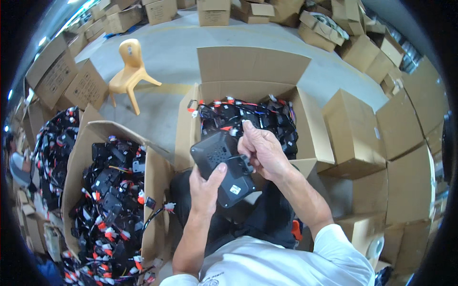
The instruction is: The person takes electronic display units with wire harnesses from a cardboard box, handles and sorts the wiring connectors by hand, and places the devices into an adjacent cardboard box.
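Note:
A flat black plastic casing (210, 151) is tilted in front of me above my lap. It has a patch of round holes and a small white label. My left hand (204, 191) grips its near left side, the thumb lying across the face. At its right edge is my right hand (265, 151), fingers curled and thumb pressed against them; what they pinch, if anything, is hidden. Just beyond, an open cardboard box (310, 126) holds black casings with wires (248, 112) and red and white plugs.
To the left, another open box (157, 200) is full of black units with wires (112, 205); one cable hangs over its edge. A yellow plastic chair (131, 71) stands at the far left. Cardboard boxes (353, 133) line the right side, and more boxes (214, 12) stand at the back.

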{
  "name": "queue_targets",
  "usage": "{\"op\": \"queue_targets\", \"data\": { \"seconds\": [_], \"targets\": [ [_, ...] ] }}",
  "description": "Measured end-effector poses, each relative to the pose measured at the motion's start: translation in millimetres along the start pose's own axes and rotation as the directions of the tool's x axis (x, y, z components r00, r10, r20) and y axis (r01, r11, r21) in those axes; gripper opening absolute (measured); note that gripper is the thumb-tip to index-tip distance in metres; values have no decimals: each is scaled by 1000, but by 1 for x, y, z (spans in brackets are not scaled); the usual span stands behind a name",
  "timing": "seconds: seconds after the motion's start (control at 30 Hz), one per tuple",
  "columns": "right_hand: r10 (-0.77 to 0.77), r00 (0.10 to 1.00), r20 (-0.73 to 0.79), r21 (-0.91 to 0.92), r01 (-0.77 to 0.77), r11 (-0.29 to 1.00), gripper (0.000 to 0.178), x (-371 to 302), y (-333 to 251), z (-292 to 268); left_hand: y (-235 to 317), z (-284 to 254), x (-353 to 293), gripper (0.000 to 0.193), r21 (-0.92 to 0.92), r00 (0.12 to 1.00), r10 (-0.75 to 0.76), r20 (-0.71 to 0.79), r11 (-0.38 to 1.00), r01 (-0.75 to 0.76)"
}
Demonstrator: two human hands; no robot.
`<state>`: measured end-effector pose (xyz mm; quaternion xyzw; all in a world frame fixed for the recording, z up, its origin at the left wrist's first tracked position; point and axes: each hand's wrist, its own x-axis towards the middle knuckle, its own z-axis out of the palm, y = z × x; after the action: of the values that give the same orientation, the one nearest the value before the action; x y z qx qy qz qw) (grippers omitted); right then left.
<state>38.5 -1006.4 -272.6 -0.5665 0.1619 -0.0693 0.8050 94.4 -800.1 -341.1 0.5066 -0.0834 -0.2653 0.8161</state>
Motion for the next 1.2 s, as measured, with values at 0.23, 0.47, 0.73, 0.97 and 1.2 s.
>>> {"op": "queue_targets", "data": {
  "seconds": [0.23, 0.47, 0.73, 0.97, 1.2],
  "targets": [
    [-481, 863, -157, -493, 353, 795, 55, -3, -38, -116, 71, 46, 23, 54, 219, 994, 87, 67, 971, -100],
    [-58, 877, 477, -132, 136, 982, 91, 13, -8, -157, 73, 149, 110, 46, -20, 961, 102, 258, 995, -100],
    [-280, 948, 149, -968, 198, 152, 52, 94, -39, -383, -161, 110, 274, 45, 346, 920, -348, 181, 898, 271],
    [-417, 870, 262, -964, 219, -149, 59, 115, 47, -432, -376, 85, 379, 38, 479, 826, -564, -30, 717, 507],
    [-444, 890, -98, -994, -105, 10, 33, 46, 137, -494, -506, 79, 405, 48, 538, 842, -466, -272, 652, 535]
  ]
}}
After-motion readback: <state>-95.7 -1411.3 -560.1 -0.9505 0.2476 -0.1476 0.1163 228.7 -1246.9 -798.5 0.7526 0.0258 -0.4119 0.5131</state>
